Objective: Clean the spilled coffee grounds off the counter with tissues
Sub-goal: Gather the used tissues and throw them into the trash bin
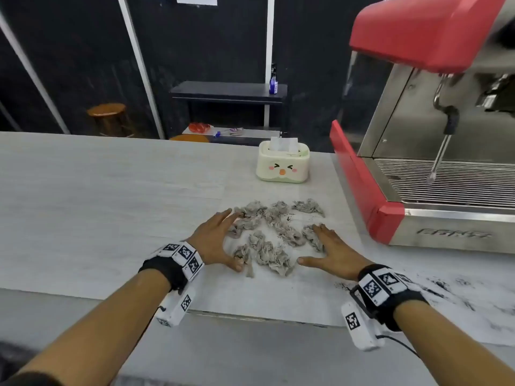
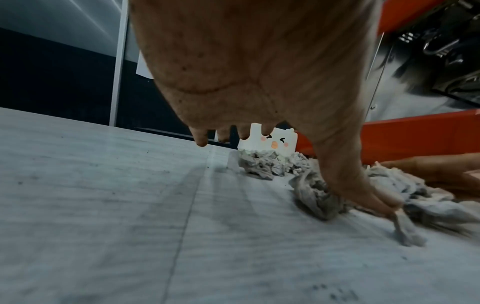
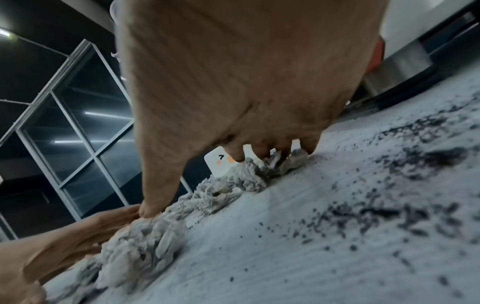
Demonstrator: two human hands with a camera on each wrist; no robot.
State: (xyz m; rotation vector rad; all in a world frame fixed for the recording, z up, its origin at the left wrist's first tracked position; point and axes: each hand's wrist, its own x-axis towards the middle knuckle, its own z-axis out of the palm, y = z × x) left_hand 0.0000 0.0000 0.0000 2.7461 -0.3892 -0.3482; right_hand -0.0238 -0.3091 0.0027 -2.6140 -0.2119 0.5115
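Several crumpled, grey-stained tissues (image 1: 271, 235) lie in a loose heap on the pale counter (image 1: 111, 196). My left hand (image 1: 214, 240) lies open on the heap's left side, its thumb touching a tissue wad (image 2: 319, 197). On the right side my right hand (image 1: 331, 250) is spread flat, fingertips on the tissues (image 3: 259, 174). Both hands cup the pile from either side. Dark coffee grounds (image 1: 446, 288) smear the counter right of my right wrist, seen up close as grounds (image 3: 389, 185) in the right wrist view. A few specks (image 1: 289, 217) sit among the tissues.
A cream tissue box (image 1: 282, 162) with a cartoon face stands behind the heap, a sheet sticking out. A red and steel espresso machine (image 1: 432, 162) fills the right side, its steam wand (image 1: 440, 154) hanging over the drip tray. The counter's front edge (image 1: 250, 316) runs below my wrists.
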